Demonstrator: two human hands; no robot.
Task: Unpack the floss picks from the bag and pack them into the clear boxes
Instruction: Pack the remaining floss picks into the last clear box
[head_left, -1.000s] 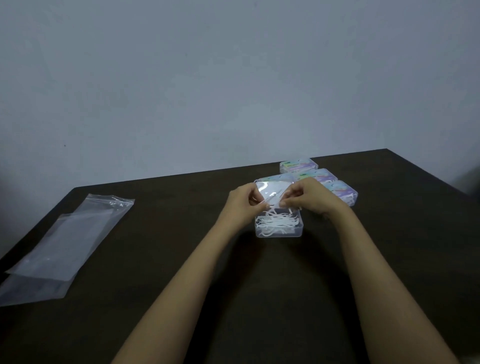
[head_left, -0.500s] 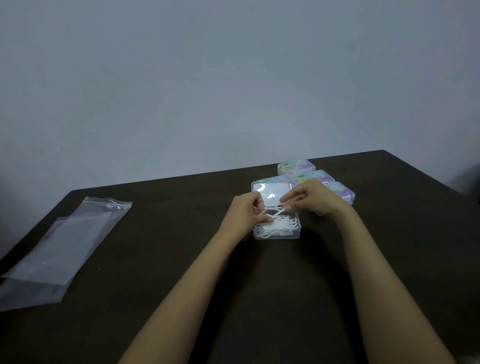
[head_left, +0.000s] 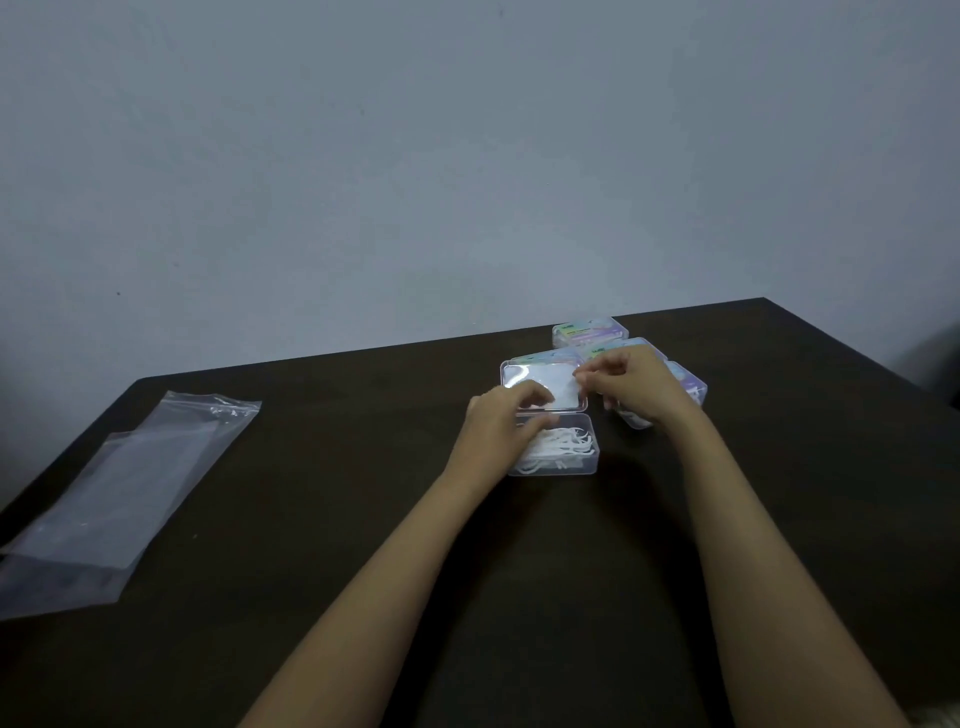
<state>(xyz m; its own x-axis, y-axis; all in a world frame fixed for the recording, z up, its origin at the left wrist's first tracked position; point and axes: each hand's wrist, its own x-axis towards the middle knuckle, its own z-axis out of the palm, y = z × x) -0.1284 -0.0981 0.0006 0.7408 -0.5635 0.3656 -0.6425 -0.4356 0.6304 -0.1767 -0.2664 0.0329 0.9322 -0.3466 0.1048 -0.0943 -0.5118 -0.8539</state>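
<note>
Room: a plain grey wall (head_left: 467, 156) is backing a dark table (head_left: 519, 571), which is carrying every item listed.

Bags (head_left: 124, 499): two clear plastic bags are lying flat and overlapped at the table's left side, well apart from the work. They look emptied, so they are likely parked out of the way.

Left hand (head_left: 501, 421): it is resting over the left end of the open clear box (head_left: 582, 462), fingers curled and blurred. It is probably steadying the box, but whether it is holding anything cannot be told.

Right hand (head_left: 631, 387): thumb and forefinger are pinching the right edge of the raised lid (head_left: 545, 387), seemingly readying it for closing.

Closed boxes (head_left: 589, 332): three are sitting clustered just behind the open one, apparently finished stock.

Floss picks (head_left: 563, 447): white ones are lying heaped loosely inside the open box.

Labels (head_left: 597, 327): iridescent stickers are covering the closed lids, and their printing is showing too small for reading.
</note>
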